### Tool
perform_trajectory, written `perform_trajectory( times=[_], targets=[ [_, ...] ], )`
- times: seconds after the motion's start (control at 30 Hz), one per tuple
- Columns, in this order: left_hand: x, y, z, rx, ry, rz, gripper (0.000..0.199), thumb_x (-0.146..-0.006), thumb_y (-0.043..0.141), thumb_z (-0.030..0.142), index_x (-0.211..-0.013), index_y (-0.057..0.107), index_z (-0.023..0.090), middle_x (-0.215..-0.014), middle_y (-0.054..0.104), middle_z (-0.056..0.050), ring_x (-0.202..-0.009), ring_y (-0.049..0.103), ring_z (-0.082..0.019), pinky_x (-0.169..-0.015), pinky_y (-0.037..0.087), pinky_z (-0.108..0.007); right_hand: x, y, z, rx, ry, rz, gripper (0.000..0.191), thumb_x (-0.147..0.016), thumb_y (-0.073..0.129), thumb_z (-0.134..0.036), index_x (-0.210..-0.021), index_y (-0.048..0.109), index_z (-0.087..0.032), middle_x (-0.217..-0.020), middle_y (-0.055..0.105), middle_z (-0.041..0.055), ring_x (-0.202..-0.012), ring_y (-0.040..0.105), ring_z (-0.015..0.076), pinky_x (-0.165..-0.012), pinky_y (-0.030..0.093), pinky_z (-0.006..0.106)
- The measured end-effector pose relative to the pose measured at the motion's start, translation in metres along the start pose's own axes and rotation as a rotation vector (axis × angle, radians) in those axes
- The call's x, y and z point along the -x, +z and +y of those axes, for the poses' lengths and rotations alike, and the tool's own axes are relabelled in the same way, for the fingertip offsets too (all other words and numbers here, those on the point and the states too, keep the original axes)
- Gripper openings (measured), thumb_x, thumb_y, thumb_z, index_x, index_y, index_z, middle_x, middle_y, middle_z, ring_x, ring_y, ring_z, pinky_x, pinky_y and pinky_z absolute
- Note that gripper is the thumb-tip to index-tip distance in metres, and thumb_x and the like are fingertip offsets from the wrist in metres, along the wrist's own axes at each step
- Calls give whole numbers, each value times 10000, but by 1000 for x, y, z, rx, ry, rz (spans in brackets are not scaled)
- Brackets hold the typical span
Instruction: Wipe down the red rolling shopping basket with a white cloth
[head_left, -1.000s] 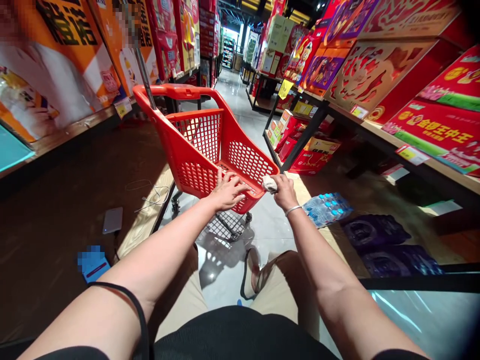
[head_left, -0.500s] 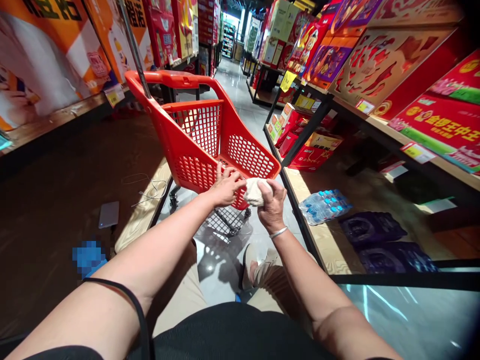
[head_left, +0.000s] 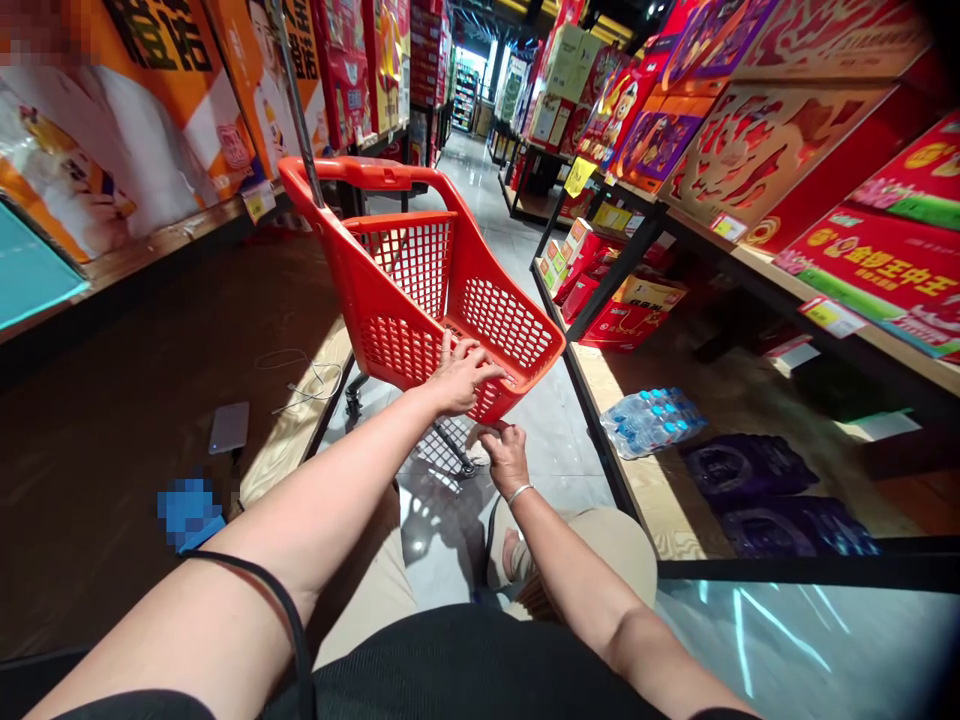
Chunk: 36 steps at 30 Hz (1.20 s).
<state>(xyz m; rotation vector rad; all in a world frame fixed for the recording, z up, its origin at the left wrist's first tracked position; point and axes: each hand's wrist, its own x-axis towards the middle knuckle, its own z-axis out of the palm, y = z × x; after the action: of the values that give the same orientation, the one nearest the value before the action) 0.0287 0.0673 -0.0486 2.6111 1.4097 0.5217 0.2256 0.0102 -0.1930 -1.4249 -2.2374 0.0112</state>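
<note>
A red plastic shopping cart with a latticed basket stands in front of me. My left hand rests on the near rim of its basket, fingers spread. Lower and to the right, just under the basket's near corner, my right hand has its fingers curled round a pale cloth, which is mostly hidden by the hand and close to the cart's lower frame. A light bracelet circles the right wrist.
Shelves with boxed goods line both sides of the aisle. On the right low shelf lie a pack of water bottles and dark purple packs. A phone-like device and a thin cable lie at left. A metal pole rises by the cart handle.
My right hand has moved down and slightly left with the cloth, from beside the basket's edge to beneath its corner. My left hand stays on the rim. The view has shifted slightly.
</note>
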Motion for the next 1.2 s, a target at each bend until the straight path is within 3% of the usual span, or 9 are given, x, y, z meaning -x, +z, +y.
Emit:
perform_trajectory(
  times=[0.23, 0.3, 0.47, 0.57, 0.7, 0.87, 0.97, 1.1, 1.2],
  targets=[
    [2, -1, 1, 16, -1, 4, 637, -743, 594, 97, -1310, 663, 380, -1311, 564, -68, -1443, 286, -363, -1188, -76, -748, -13, -32, 2, -57, -50, 332, 433, -868, 561, -117, -1187, 720, -363, -1263, 538, 73, -1230, 460, 295, -1071, 449, 523],
    [2, -1, 2, 26, -9, 6, 613, -742, 616, 117, -1292, 676, 380, -1294, 570, -67, -1445, 283, -371, -1186, -81, -751, -14, -32, -1, -46, -28, 294, 416, -885, 549, -112, -1159, 729, -368, -1232, 551, 68, -1214, 471, 294, -1064, 451, 519],
    [4, -6, 4, 13, -12, -23, 625, -737, 617, 132, -1313, 669, 369, -1305, 565, -77, -1458, 270, -385, -1184, -57, -762, 1, -23, -3, -93, -60, 20, 457, -826, 525, -41, -1103, 750, -327, -1164, 607, 57, -1101, 530, 274, -960, 509, 435],
    [6, -11, 7, -13, -2, -54, 650, -744, 646, 187, -1362, 634, 386, -1323, 546, -77, -1466, 256, -397, -1188, -51, -755, 4, -50, 3, -97, -27, 186, 537, -781, 533, -52, -1188, 716, -352, -1228, 581, 65, -1143, 525, 301, -985, 506, 497],
    [7, -13, 19, -57, -46, -84, 586, -757, 684, 299, -1333, 653, 407, -1326, 530, -77, -1473, 229, -445, -1159, -87, -785, -17, -99, 9, -22, 21, 404, 509, -825, 573, -140, -1288, 662, -330, -1356, 502, 109, -1263, 468, 331, -1072, 441, 549],
    [12, -7, 40, -14, -102, -73, 522, -794, 668, 356, -1310, 656, 282, -1393, 500, -136, -1498, 177, -471, -1158, 51, -811, -60, -114, 30, -31, -132, 204, 525, -810, 536, -64, -1258, 681, -297, -1359, 557, 97, -1252, 462, 292, -1086, 421, 495],
    [15, -2, 45, 44, -124, -12, 423, -842, 665, 464, -1207, 700, 253, -1353, 514, -144, -1504, 122, -487, -1151, 123, -804, -88, -118, 64, 1, -61, 165, 483, -809, 526, -49, -1199, 716, -261, -1319, 602, 102, -1198, 466, 292, -1052, 428, 471],
    [14, 4, 43, 114, -136, 58, 400, -826, 708, 562, -1040, 741, 226, -1281, 558, -134, -1492, 77, -498, -1154, 97, -797, -123, -132, 104, 45, 14, 104, 469, -777, 525, -34, -1145, 739, -230, -1257, 639, 98, -1093, 485, 285, -985, 428, 429],
    [10, 7, 38, 159, -148, 67, 421, -761, 773, 591, -976, 747, 230, -1265, 574, -119, -1474, 95, -501, -1146, 35, -808, -124, -135, 103, 26, 36, 65, 486, -736, 526, -13, -1123, 739, -216, -1189, 650, 99, -1042, 506, 269, -953, 409, 410]
  ],
)
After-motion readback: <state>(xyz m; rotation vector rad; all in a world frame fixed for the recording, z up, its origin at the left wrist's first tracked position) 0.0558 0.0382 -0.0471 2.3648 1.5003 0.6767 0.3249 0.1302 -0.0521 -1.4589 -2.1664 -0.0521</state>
